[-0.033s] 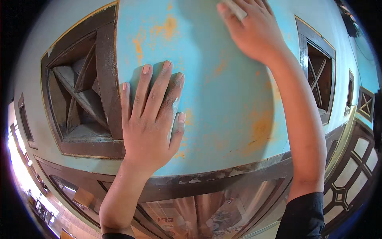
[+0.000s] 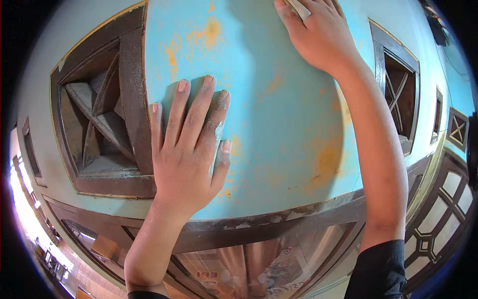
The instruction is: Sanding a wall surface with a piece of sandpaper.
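Note:
My left hand (image 2: 188, 142) rests flat against a light blue wall (image 2: 284, 129), fingers spread and pointing up. Its index finger bears a whitish smear, and dust darkens the fingers. Higher up and to the right, my right hand (image 2: 324, 42) presses at the wall near the top edge of the view. Between its thumb and fingers sits a pale, flat folded piece that looks like sandpaper (image 2: 300, 10); the fingertips are partly cut off. Orange patches (image 2: 212, 31) show through the blue paint around both hands.
A brown wooden vent frame (image 2: 137, 74) with crossed slats lies just left of my left hand. Another vent (image 2: 398, 94) is behind my right forearm. Below runs a dark wooden beam (image 2: 259, 224) with chipped paint, over glass panes (image 2: 214, 264). A panelled door (image 2: 438, 214) stands at right.
My right hand has shifted slightly to the right along the wall, and more of the folded piece shows. My left hand stays in place.

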